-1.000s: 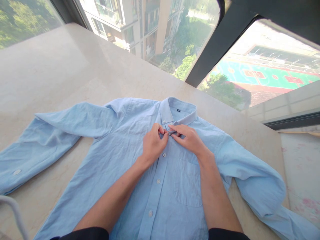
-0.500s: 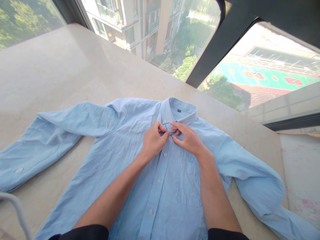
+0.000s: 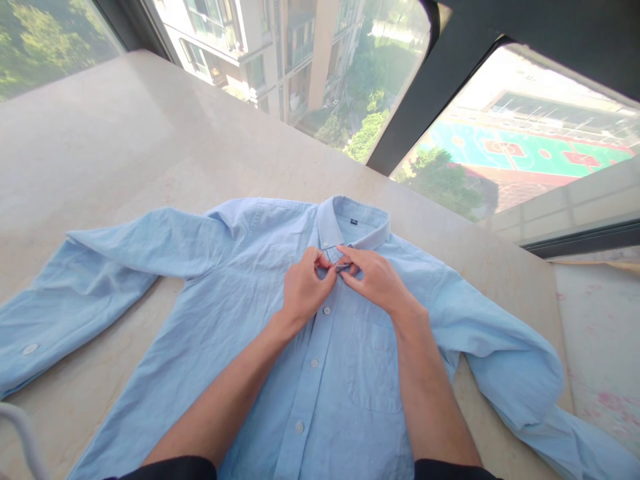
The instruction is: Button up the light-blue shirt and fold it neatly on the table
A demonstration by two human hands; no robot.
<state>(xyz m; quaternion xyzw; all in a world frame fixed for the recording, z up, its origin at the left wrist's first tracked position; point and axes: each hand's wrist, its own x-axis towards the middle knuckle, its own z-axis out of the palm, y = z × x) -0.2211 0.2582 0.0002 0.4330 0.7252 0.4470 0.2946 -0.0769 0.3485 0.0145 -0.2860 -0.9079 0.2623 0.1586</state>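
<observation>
A light blue button-up shirt (image 3: 240, 307) lies face up with its sleeves spread to both sides. Just below its collar (image 3: 327, 223), my left hand (image 3: 307, 283) pinches the edge of the front placket between thumb and fingers. My right hand (image 3: 375, 277) grips the same fold of cloth from the other side, thumb and index finger close to the left fingertips. The button between my fingers is mostly hidden. Down the placket a white button (image 3: 327, 311) shows, then another button (image 3: 315, 363) and a lower button (image 3: 299, 427), all fastened. A chest pocket (image 3: 375, 373) sits under my right forearm.
The shirt rests on a pale stone windowsill (image 3: 150, 153). Dark window frames (image 3: 407, 87) border its far side. A white cable-like tube (image 3: 25, 433) curves in at the lower left, and a floral cloth (image 3: 600, 347) lies at the right.
Both hands stay at the same spot below the collar, with the fingertips shifting slightly on the pinched cloth. The whole view has moved a little.
</observation>
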